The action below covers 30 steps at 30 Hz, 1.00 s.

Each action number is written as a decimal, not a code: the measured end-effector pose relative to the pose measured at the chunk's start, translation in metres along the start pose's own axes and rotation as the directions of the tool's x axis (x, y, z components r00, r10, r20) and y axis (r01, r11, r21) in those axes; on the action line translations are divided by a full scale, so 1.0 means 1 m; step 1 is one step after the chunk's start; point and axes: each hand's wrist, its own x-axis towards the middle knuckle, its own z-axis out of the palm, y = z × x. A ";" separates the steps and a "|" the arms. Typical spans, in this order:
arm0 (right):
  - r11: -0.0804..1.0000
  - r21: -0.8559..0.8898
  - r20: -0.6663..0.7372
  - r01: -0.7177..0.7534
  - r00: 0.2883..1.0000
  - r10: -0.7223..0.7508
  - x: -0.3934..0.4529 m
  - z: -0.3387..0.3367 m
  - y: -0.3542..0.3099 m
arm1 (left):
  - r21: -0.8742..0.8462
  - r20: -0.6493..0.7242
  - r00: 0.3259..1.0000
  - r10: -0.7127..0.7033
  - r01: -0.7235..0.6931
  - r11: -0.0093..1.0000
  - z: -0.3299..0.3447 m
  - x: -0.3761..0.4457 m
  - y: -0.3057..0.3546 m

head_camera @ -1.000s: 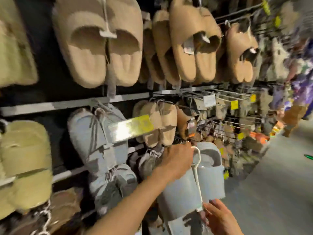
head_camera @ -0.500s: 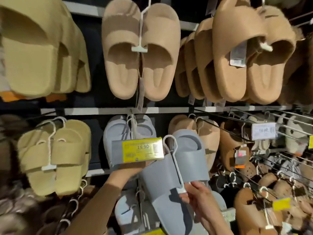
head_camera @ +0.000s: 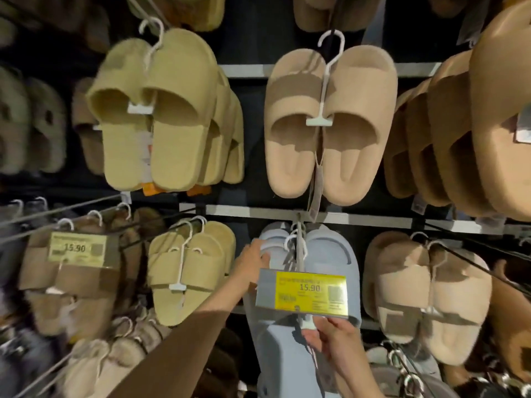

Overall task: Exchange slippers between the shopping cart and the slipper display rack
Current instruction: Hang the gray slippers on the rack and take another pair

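Note:
A grey-blue slipper pair [head_camera: 330,254] on a white hanger hangs in the rack's lower row, partly behind a yellow 15.90 price tag [head_camera: 301,294]. White hanger hooks [head_camera: 293,239] crowd the peg [head_camera: 298,222] above it, so I cannot tell how many grey pairs hang there. My left hand [head_camera: 250,262] reaches up and grips the top edge of the left grey slipper. My right hand [head_camera: 333,343] pinches the hanger's white clip [head_camera: 309,324] just under the tag. The shopping cart is out of view.
Olive slippers [head_camera: 189,271] hang just left of the grey pair and a tan fuzzy pair [head_camera: 425,297] just right. Above hang beige slippers [head_camera: 330,124] and olive ones [head_camera: 161,116]. Long wire pegs [head_camera: 57,214] jut out at the left, near a second price tag [head_camera: 77,249].
The view swung left and up the rack. Both hands carried the grey pair from low on the right up to the peg behind the yellow tag; my left hand shifted onto the slipper's top.

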 end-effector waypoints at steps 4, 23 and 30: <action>0.998 0.065 0.016 0.021 1.000 -0.022 0.009 0.013 0.004 | 0.043 -0.026 1.000 -0.011 0.012 0.999 -0.002 0.005 0.001; 0.987 -0.161 -0.135 -0.007 0.991 -0.015 0.039 -0.005 0.038 | -0.012 -0.146 0.982 0.117 -0.120 0.993 0.023 0.008 -0.021; 0.913 -0.409 -0.407 0.003 0.895 -0.186 0.006 -0.023 0.036 | 0.145 -0.430 0.614 0.662 -0.677 0.722 0.026 -0.063 -0.016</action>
